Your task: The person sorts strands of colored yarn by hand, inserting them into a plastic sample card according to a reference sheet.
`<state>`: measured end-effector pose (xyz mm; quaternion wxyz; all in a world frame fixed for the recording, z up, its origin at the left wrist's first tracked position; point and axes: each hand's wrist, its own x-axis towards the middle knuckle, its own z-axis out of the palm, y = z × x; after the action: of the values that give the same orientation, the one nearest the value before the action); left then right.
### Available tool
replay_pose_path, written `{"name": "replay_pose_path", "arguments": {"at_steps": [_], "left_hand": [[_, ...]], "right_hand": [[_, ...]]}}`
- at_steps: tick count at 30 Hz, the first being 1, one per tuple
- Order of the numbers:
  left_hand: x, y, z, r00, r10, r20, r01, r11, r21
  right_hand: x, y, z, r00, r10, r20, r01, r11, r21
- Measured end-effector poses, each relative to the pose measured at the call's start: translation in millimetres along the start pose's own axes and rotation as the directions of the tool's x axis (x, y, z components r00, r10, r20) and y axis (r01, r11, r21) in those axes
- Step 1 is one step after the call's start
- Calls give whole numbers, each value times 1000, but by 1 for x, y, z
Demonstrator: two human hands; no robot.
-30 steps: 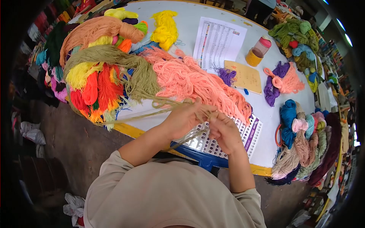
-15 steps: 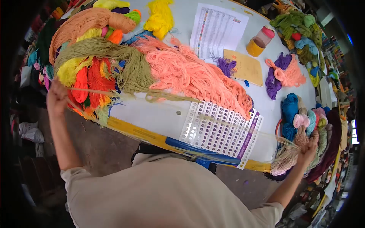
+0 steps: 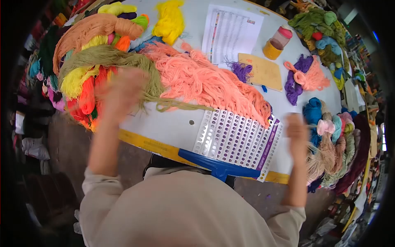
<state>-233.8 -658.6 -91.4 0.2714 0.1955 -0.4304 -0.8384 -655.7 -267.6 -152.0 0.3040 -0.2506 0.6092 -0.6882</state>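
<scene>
My left hand [image 3: 121, 92] is raised and motion-blurred in front of the olive yarn skein [image 3: 123, 61] and the red and orange yarn [image 3: 88, 96]. My right hand [image 3: 297, 132] is up at the right, fingers curled, beside the blue yarn [image 3: 312, 117] and above a tan bundle [image 3: 319, 158]. Blur hides whether a strand runs between my hands. A white perforated board [image 3: 238, 140] with a blue handle [image 3: 218, 166] lies on the white table [image 3: 168, 125] between them. Salmon yarn [image 3: 205, 82] is piled behind the board.
A printed sheet [image 3: 232, 33], a tan notebook [image 3: 263, 72], a yellow jar with a red lid [image 3: 277, 43], purple yarn [image 3: 242, 71] and more skeins [image 3: 325, 33] lie farther back. The table's yellow edge [image 3: 144, 142] runs near my body.
From working together at the board, my hands flung wide apart stretching an olive strand, and now both have swung back inward and upward, blurred.
</scene>
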Motion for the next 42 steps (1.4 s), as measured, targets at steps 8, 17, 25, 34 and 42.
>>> {"name": "replay_pose_path", "arguments": {"at_steps": [8, 17, 25, 34, 42], "left_hand": [[72, -184, 121, 990, -110, 89, -36, 412, 911], [83, -189, 113, 978, -168, 122, 13, 636, 771], [86, -185, 102, 906, -386, 175, 253, 823, 509], [89, -197, 107, 962, -244, 121, 77, 669, 739], [67, -158, 107, 985, -173, 28, 160, 953, 256]], "right_hand": [[33, 61, 170, 938, -102, 332, 324, 600, -731], [35, 66, 174, 906, -242, 348, 424, 523, -740], [29, 55, 180, 950, -3, 311, 200, 770, -606], [30, 61, 182, 953, 31, 300, 131, 854, -503], [35, 68, 173, 957, 35, 289, 125, 847, -517]]}}
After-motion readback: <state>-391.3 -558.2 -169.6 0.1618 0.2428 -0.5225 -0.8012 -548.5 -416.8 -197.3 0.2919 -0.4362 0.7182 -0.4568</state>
